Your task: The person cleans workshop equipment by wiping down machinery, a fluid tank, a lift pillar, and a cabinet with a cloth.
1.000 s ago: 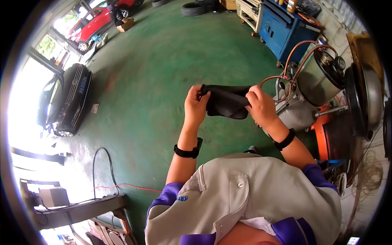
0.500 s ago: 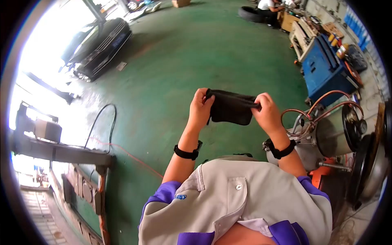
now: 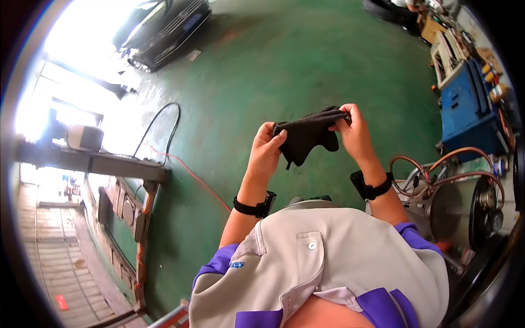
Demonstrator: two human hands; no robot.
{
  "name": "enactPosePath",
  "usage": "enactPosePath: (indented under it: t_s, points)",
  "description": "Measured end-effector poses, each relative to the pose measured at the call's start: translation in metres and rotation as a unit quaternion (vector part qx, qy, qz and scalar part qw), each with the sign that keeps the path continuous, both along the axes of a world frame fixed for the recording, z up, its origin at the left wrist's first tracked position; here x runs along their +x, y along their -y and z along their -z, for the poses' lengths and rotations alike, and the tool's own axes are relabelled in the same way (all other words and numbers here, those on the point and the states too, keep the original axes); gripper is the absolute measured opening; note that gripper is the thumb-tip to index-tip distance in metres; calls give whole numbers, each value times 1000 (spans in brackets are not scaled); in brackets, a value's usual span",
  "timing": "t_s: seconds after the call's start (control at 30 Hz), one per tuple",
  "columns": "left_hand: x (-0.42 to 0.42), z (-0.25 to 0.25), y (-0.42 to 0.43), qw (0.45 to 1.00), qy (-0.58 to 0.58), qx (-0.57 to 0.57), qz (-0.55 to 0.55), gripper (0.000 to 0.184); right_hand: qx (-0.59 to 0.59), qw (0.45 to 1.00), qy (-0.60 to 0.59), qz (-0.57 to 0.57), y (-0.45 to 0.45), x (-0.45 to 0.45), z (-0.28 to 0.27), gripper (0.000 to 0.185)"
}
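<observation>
A dark cloth [image 3: 308, 135] is stretched between my two hands above the green floor, its lower edge hanging in uneven folds. My left hand [image 3: 267, 150] pinches its left end, with the thumb on the near face. At the right end, my right hand [image 3: 353, 131] grips the upper corner between thumb and fingers. Each wrist wears a black strap. What lies behind the cloth is hidden.
A dark car [image 3: 169, 33] stands at the upper left. A lift frame [image 3: 126, 168] with a black hose [image 3: 176, 123] is on the left. On the right are a blue tool cabinet [image 3: 465, 106] and a tank [image 3: 454, 210] with copper-coloured hoses.
The view has turned, so the car and cabinet sit elsewhere in the frame. The cloth's right end has risen and its lower edge is now more bunched. Both hands still hold it.
</observation>
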State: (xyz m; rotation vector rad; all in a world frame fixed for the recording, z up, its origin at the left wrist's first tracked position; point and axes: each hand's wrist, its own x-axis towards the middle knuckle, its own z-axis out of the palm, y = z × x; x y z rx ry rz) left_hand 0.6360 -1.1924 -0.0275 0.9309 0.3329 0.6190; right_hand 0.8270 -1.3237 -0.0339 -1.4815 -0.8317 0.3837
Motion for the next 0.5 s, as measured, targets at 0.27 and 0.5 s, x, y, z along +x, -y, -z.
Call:
enactPosePath:
  t_s: [0.27,0.5]
  points:
    - [-30,-1,-16,995,36,-77,-43,10,108,967,-183,-143,-51,-39,12,13]
    - [-91,-7,-65,994,-71,-36,-77,37,92,968,-128,-197,-119,-97,-8,16]
